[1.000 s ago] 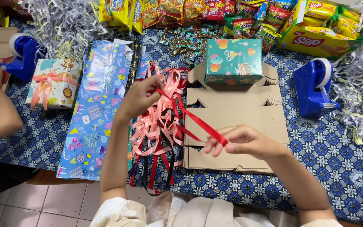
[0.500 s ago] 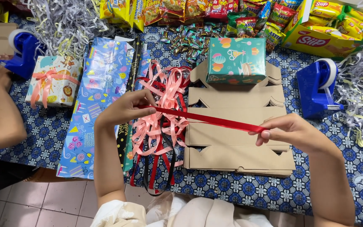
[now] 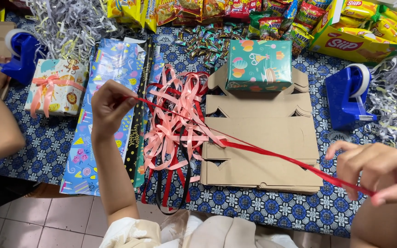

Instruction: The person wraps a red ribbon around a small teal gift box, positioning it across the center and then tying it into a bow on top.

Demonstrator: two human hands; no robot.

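red ribbon [image 3: 272, 156] stretches between left hand [image 3: 109, 108] and right hand [image 3: 382, 172], both pinching it tight. green gift box [image 3: 258, 65] sits on flat cardboard boxes [image 3: 263, 138]. yellow snack box [image 3: 352, 39] sits far right.

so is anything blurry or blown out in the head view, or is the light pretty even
Head view: the light is soft and even, with only faint shadows under the flat cardboard boxes. The right hand, close to the lens, looks slightly soft, and the red ribbon thins toward it. The left hand and the green wrapped box are sharp. The snack packets show small glossy highlights; nothing is blown out.
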